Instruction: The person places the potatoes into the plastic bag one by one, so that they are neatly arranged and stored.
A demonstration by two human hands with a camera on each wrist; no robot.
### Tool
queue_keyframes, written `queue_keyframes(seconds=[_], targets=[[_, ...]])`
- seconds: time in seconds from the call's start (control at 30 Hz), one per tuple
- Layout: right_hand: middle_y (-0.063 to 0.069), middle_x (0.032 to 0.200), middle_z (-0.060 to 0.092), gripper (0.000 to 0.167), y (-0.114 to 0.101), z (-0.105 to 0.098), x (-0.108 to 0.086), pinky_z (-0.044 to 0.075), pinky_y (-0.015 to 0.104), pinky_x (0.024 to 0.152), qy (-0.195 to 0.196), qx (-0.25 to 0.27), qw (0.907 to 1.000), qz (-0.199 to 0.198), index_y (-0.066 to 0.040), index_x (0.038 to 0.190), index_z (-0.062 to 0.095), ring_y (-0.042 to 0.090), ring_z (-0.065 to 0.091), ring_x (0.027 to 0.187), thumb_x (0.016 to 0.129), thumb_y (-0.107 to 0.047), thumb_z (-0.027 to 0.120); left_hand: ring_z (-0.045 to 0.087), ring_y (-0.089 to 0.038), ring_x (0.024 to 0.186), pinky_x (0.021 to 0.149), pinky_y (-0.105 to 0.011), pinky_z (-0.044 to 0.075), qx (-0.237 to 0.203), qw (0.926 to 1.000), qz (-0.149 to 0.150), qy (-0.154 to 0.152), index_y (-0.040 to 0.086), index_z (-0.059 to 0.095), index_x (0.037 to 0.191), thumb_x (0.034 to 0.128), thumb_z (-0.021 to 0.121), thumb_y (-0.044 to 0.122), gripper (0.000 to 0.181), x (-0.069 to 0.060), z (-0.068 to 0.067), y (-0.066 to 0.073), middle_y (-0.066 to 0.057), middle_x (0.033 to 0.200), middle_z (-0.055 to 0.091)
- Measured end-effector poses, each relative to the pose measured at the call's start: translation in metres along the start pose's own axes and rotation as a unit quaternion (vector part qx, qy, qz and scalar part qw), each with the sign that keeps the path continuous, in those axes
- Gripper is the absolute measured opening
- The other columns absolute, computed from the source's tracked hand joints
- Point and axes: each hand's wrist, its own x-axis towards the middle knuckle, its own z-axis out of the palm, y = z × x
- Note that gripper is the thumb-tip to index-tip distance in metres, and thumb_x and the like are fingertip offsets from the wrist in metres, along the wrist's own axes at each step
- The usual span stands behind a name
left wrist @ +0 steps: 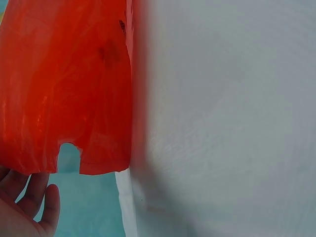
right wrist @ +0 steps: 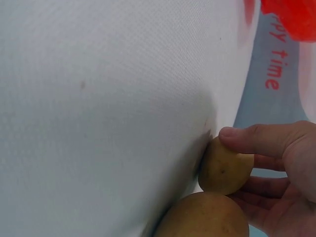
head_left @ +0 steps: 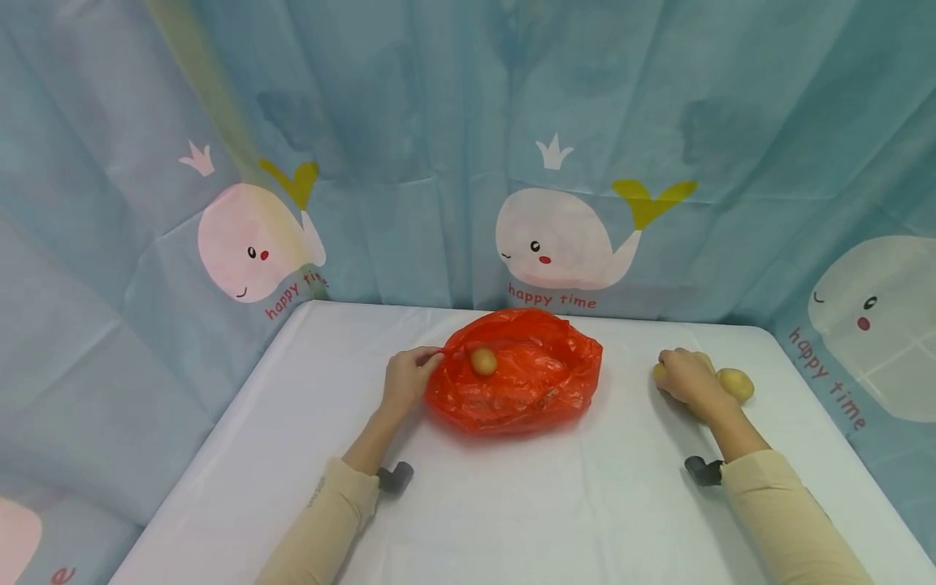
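A red plastic bag (head_left: 512, 402) lies on the table with its mouth spread, and one potato (head_left: 483, 361) shows inside it. The left hand (head_left: 406, 380) pinches the bag's left rim between thumb and fingers; the left wrist view has those fingers (left wrist: 37, 192) at the red film. On the right side of the table the right hand (head_left: 691, 379) grips a small potato (right wrist: 224, 170), thumb on one side and fingers on the other. A larger potato (right wrist: 205, 219) lies close beside it. In the head view another potato (head_left: 735, 385) sits just right of that hand, and one more is partly hidden behind it.
The white-covered table (head_left: 512, 504) reaches back to a blue curtain (head_left: 409, 162) printed with whales, which also hangs at both sides. A dark wrist mount (head_left: 396, 478) is on the left wrist and a similar mount (head_left: 704, 471) on the right.
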Motion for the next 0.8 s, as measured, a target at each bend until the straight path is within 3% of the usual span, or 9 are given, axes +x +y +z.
queue_keyframes(seconds=[0.33, 0.53, 0.8], targets=[[0.017, 0.075, 0.061, 0.025, -0.0017, 0.0013, -0.0009, 0.042, 0.041, 0.062, 0.016, -0.014, 0.9998, -0.005, 0.011, 0.098, 0.064, 0.027, 0.051, 0.067, 0.079, -0.006, 0.062, 0.067, -0.026, 0.105, 0.093, -0.041, 0.056, 0.004, 1.0000, 0.007, 0.003, 0.006, 0.072, 0.113, 0.0946, 0.064, 0.023, 0.026, -0.0021, 0.0002, 0.0014, -0.011, 0.109, 0.074], [0.023, 0.084, 0.063, 0.029, -0.0026, 0.0021, 0.0001, 0.046, 0.046, 0.070, 0.008, -0.007, 0.9999, -0.002, 0.014, 0.104, 0.061, 0.032, 0.057, 0.076, 0.081, -0.005, 0.061, 0.068, -0.026, 0.104, 0.092, -0.041, 0.057, 0.006, 0.9999, 0.008, 0.008, 0.006, 0.072, 0.112, 0.0947, 0.064, 0.022, 0.025, -0.0017, 0.0003, 0.0003, -0.011, 0.108, 0.074], [0.023, 0.085, 0.064, 0.031, -0.0003, 0.0017, 0.0014, 0.045, 0.045, 0.068, -0.003, -0.006, 1.0000, 0.007, 0.014, 0.104, 0.062, 0.031, 0.055, 0.074, 0.081, -0.006, 0.062, 0.067, -0.028, 0.104, 0.092, -0.042, 0.057, 0.002, 0.9999, 0.013, 0.005, 0.005, 0.072, 0.112, 0.0945, 0.064, 0.022, 0.025, -0.0012, 0.0022, -0.0021, -0.011, 0.108, 0.074]])
